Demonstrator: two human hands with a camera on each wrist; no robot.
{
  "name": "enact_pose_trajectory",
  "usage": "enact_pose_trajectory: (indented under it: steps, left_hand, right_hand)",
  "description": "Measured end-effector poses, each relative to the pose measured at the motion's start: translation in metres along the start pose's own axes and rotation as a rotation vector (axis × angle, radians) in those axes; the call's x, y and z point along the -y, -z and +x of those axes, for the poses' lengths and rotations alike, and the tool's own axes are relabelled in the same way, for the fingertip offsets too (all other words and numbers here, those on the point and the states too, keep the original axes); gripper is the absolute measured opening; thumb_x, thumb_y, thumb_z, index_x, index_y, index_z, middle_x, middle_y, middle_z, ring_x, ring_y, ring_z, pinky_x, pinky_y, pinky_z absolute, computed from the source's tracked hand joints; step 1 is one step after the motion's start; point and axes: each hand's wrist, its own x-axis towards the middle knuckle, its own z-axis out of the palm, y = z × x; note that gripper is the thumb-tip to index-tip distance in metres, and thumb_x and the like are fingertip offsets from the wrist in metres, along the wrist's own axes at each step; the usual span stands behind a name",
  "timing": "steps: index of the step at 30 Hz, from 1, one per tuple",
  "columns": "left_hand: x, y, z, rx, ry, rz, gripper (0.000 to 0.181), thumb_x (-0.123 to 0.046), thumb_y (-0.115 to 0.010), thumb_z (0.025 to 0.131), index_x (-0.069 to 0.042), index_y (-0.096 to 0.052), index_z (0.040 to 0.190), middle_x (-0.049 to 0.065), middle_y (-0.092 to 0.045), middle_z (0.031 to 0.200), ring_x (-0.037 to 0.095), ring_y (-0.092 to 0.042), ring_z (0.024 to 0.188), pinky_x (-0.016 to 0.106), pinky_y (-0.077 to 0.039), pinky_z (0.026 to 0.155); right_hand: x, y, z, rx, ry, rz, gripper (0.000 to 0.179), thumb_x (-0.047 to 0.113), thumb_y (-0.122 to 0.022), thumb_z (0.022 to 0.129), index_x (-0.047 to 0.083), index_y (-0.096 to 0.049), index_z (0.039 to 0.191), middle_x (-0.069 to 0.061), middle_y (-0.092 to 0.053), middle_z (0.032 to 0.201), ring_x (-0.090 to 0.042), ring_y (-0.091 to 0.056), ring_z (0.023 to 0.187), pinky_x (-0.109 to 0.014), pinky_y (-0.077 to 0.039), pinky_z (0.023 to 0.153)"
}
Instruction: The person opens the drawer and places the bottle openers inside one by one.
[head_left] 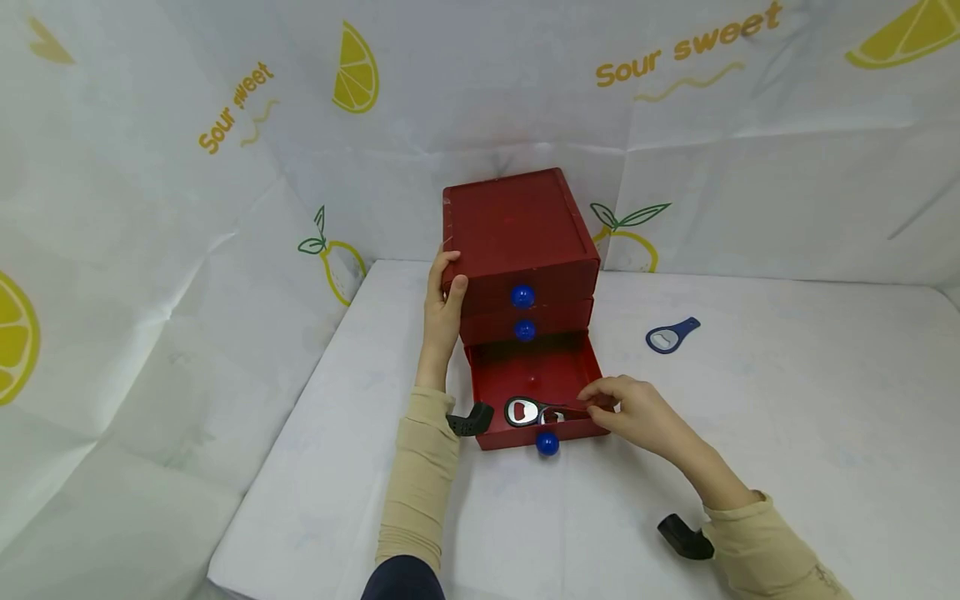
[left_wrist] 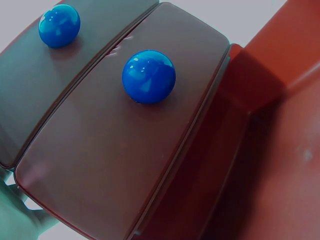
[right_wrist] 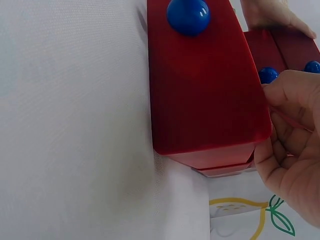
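A red drawer cabinet (head_left: pixel 517 221) with blue knobs stands on the table, its bottom drawer (head_left: pixel 498 379) pulled out. My left hand (head_left: pixel 442 317) rests against the cabinet's left side, the thumb at the front corner. At the drawer's right wall, my right hand (head_left: pixel 633 408) pinches a thin red handle, apparently of a red bottle opener (head_left: pixel 573 411); the fingers partly hide it. Beside that lies a black-rimmed bottle opener (head_left: pixel 522 411) in the drawer. In the right wrist view, thumb and fingers of the right hand (right_wrist: pixel 295 140) meet just behind the drawer front (right_wrist: pixel 205 85).
A blue bottle opener (head_left: pixel 672 336) lies on the white-covered table (head_left: pixel 787 400), right of the cabinet. Behind hangs a white lemon-print cloth (head_left: pixel 480 92). The two upper drawers are closed; one blue knob (left_wrist: pixel 149 77) shows large in the left wrist view.
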Motion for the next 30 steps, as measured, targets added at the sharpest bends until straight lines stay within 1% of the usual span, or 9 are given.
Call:
enact_pose_trajectory:
  steps: [7, 13, 18, 20, 22, 25, 26, 30]
  left_hand:
    - [-0.001, 0.001, -0.001, 0.003, 0.011, -0.004, 0.082, -0.071, -0.044, 0.078, -0.012, -0.035, 0.134, 0.003, -0.017, 0.156, 0.027, -0.037, 0.127, 0.042, -0.039, 0.098]
    - [0.001, 0.001, 0.000, 0.006, 0.003, -0.004, 0.081, -0.071, -0.044, 0.079, -0.013, -0.035, 0.134, 0.003, -0.017, 0.156, 0.027, -0.036, 0.127, 0.041, -0.039, 0.098]
    - [0.019, 0.002, 0.005, -0.006, -0.001, 0.001, 0.077, -0.073, -0.045, 0.078, -0.020, -0.037, 0.133, -0.006, -0.019, 0.155, 0.024, -0.038, 0.126, 0.040, -0.040, 0.096]
    - [0.018, 0.001, 0.005, -0.006, 0.000, 0.000, 0.078, -0.073, -0.044, 0.078, -0.019, -0.037, 0.134, -0.005, -0.019, 0.155, 0.024, -0.038, 0.126, 0.041, -0.039, 0.097]
    - [0.011, 0.001, 0.004, -0.003, -0.002, 0.003, 0.080, -0.072, -0.044, 0.078, -0.016, -0.036, 0.134, -0.001, -0.019, 0.155, 0.025, -0.037, 0.127, 0.041, -0.039, 0.097]
    - [-0.002, -0.001, 0.000, 0.009, 0.005, -0.005, 0.084, -0.070, -0.044, 0.078, -0.010, -0.034, 0.134, 0.006, -0.017, 0.156, 0.029, -0.035, 0.129, 0.044, -0.038, 0.100]
    - [-0.002, -0.001, 0.000, 0.008, 0.003, -0.003, 0.084, -0.071, -0.044, 0.078, -0.010, -0.034, 0.134, 0.006, -0.017, 0.156, 0.029, -0.036, 0.128, 0.043, -0.038, 0.099]
    - [-0.002, 0.000, 0.000, 0.009, 0.002, -0.008, 0.084, -0.071, -0.044, 0.077, -0.011, -0.034, 0.135, 0.004, -0.016, 0.156, 0.028, -0.035, 0.128, 0.043, -0.038, 0.099]
  right_hand:
    - [0.001, 0.002, 0.000, 0.009, -0.022, -0.003, 0.015, 0.007, -0.063, 0.084, 0.007, -0.068, 0.098, 0.002, -0.066, 0.086, -0.010, -0.056, 0.078, -0.024, -0.047, 0.068]
    - [-0.001, 0.000, 0.001, 0.011, -0.028, -0.008, 0.017, 0.009, -0.063, 0.084, 0.007, -0.068, 0.100, 0.002, -0.067, 0.087, -0.010, -0.056, 0.079, -0.022, -0.047, 0.068]
    - [-0.003, 0.000, 0.000, 0.015, -0.027, 0.002, 0.018, 0.009, -0.062, 0.085, 0.007, -0.068, 0.102, 0.002, -0.067, 0.088, -0.011, -0.057, 0.080, -0.022, -0.048, 0.068]
    - [-0.004, 0.001, 0.000, 0.009, -0.021, 0.000, 0.019, 0.009, -0.062, 0.085, 0.007, -0.067, 0.103, 0.001, -0.067, 0.090, -0.012, -0.058, 0.081, -0.025, -0.050, 0.070]
    - [-0.005, 0.003, -0.001, -0.003, -0.017, 0.000, 0.020, 0.008, -0.063, 0.085, 0.007, -0.067, 0.104, -0.001, -0.068, 0.092, -0.014, -0.059, 0.084, -0.031, -0.051, 0.073]
    - [-0.009, 0.008, -0.002, -0.027, -0.014, -0.007, 0.020, 0.009, -0.063, 0.085, 0.007, -0.067, 0.105, -0.003, -0.067, 0.096, -0.018, -0.059, 0.088, -0.040, -0.050, 0.076]
    - [-0.011, 0.009, -0.002, -0.037, -0.012, -0.007, 0.020, 0.009, -0.064, 0.085, 0.008, -0.067, 0.105, -0.004, -0.067, 0.097, -0.019, -0.059, 0.089, -0.042, -0.050, 0.076]
    - [-0.021, 0.019, -0.001, -0.081, -0.008, -0.025, 0.020, 0.012, -0.065, 0.085, 0.010, -0.067, 0.105, -0.004, -0.066, 0.099, -0.020, -0.056, 0.090, -0.038, -0.047, 0.073]
